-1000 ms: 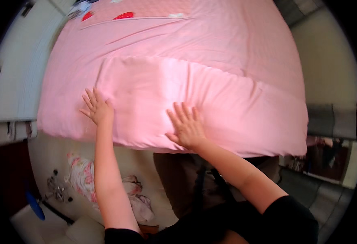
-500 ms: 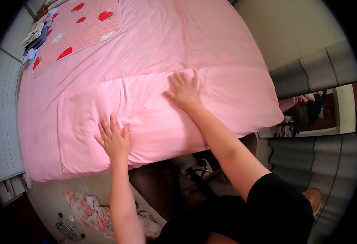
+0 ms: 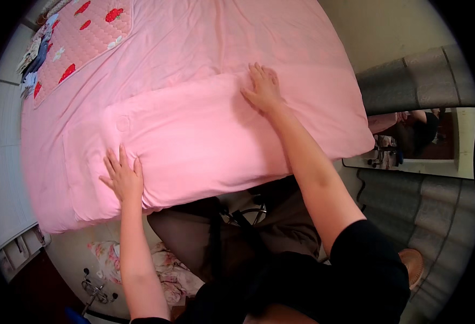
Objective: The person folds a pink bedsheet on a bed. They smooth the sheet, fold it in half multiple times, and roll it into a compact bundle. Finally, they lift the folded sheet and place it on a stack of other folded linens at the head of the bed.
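Note:
A pink quilt [image 3: 194, 140], folded into a thick band, lies across the near end of the bed with its top fairly smooth. My left hand [image 3: 123, 175] rests flat on its front left part, fingers spread, close to the bed's near edge. Farther back and to the right, my right hand [image 3: 264, 92] presses on the band by its far edge, fingers stretched and slightly apart. Neither hand grips anything. Beyond the fold spreads a pink sheet [image 3: 189, 59] with long wrinkles.
At the far left lie a quilted strawberry mat [image 3: 94, 40] and a pile of folded clothes [image 3: 35, 56]. A mirror [image 3: 464, 140] and grey curtains [image 3: 399, 210] stand right. Floral cloth [image 3: 175, 270] and a wheeled metal base [image 3: 94, 289] are on the floor.
My left hand has slid left over the quilt, and my right hand has moved away and to the right. The folded band looks flatter and less creased.

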{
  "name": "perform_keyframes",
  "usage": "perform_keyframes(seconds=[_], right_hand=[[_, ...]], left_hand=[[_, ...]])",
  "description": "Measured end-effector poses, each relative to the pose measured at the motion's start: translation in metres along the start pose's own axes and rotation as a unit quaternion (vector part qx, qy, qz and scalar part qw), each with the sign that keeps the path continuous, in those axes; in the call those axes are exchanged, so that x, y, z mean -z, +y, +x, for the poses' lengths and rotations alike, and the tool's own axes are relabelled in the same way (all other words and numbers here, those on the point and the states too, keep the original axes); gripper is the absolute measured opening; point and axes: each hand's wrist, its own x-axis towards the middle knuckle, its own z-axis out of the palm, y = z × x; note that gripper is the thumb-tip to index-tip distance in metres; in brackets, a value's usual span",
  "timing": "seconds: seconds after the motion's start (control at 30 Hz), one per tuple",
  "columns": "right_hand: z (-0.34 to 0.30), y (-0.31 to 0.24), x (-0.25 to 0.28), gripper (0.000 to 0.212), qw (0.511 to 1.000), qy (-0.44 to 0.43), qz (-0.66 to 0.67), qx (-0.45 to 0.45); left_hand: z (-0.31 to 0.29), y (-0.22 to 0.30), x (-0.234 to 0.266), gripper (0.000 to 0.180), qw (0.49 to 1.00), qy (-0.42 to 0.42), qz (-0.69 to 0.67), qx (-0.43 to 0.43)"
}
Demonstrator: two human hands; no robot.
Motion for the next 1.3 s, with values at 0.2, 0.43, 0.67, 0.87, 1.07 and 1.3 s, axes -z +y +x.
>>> perform_keyframes(seconds=[0.2, 0.43, 0.67, 0.87, 1.07, 1.3], right_hand=[[-0.138, -0.088, 0.046, 0.072, 0.991, -0.081, -0.043, 0.099], [-0.163, -0.047, 0.018, 0.068, 0.998, -0.031, -0.036, 0.051], [-0.148, -0.007, 0.050, 0.061, 0.992, -0.051, -0.110, 0.041], [-0.082, 0.067, 0.056, 0.052, 0.993, -0.016, -0.110, -0.047], [-0.032, 0.088, 0.048, 0.064, 0.986, -0.074, -0.114, -0.096], [-0.023, 0.181, 0.050, 0.075, 0.984, -0.005, -0.116, -0.133]], left_hand=[[-0.045, 0.100, 0.038, 0.065, 0.981, -0.018, -0.150, -0.125], [-0.061, 0.123, 0.000, 0.063, 0.981, 0.012, -0.086, -0.173], [-0.061, 0.118, -0.003, 0.062, 0.983, -0.015, -0.097, -0.158], [0.002, 0.152, 0.028, 0.058, 0.962, -0.059, -0.175, -0.203], [0.063, 0.203, 0.003, 0.065, 0.986, -0.054, -0.124, -0.102], [0.070, 0.196, -0.045, 0.070, 0.995, 0.002, -0.073, -0.072]])
